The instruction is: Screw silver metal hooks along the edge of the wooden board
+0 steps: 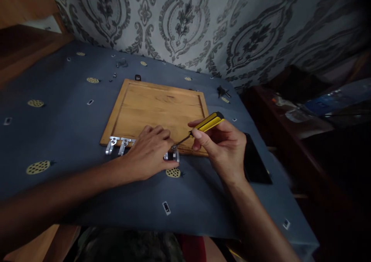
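Observation:
A yellow-and-black screwdriver (207, 123) is in my right hand (224, 148), its handle slanting up to the right. The tip of its shaft meets a silver metal bracket (174, 153) at the near edge of a wooden board (158, 107). My left hand (152, 150) lies over that edge with curled fingers, its thumb under the bracket, pinching it in place. Left of this hand, more silver brackets (123, 146) sit in a row along the same edge and stick out toward me. The left hand partly hides the row.
The board lies on a blue cloth-covered table (69, 138). A black flat object (256, 161) lies right of my right hand. Small dark pieces (223, 92) and small metal bits (114, 75) lie farther back. A patterned wall covering (185, 22) stands behind; a plastic bottle (339, 97) is at the right.

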### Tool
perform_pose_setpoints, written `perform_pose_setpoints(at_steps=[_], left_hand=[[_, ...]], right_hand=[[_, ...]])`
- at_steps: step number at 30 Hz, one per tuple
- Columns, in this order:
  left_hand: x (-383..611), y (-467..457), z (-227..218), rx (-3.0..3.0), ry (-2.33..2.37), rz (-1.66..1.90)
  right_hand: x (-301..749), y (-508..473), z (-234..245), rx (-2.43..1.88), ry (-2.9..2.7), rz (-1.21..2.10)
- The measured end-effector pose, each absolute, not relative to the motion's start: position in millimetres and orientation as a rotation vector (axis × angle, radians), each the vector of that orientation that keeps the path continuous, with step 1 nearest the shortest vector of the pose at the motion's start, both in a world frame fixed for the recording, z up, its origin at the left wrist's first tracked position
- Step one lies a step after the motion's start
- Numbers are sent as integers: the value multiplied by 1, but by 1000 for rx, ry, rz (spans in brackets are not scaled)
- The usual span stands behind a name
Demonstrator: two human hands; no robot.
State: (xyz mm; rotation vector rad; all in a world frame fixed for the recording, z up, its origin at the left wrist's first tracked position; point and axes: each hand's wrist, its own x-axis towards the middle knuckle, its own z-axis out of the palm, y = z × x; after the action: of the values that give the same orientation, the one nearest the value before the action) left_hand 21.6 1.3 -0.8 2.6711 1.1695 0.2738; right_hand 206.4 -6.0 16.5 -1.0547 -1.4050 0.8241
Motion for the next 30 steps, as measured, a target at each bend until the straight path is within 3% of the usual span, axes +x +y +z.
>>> perform_pose_setpoints(at_steps=[13,30], left_hand=[[20,1,-1,2638,1164,243],[21,1,-1,2645,1162,267]], right_hand=[[211,-13,7,-1035,-1215,654],[209,-10,4,-1102,-1270,758]])
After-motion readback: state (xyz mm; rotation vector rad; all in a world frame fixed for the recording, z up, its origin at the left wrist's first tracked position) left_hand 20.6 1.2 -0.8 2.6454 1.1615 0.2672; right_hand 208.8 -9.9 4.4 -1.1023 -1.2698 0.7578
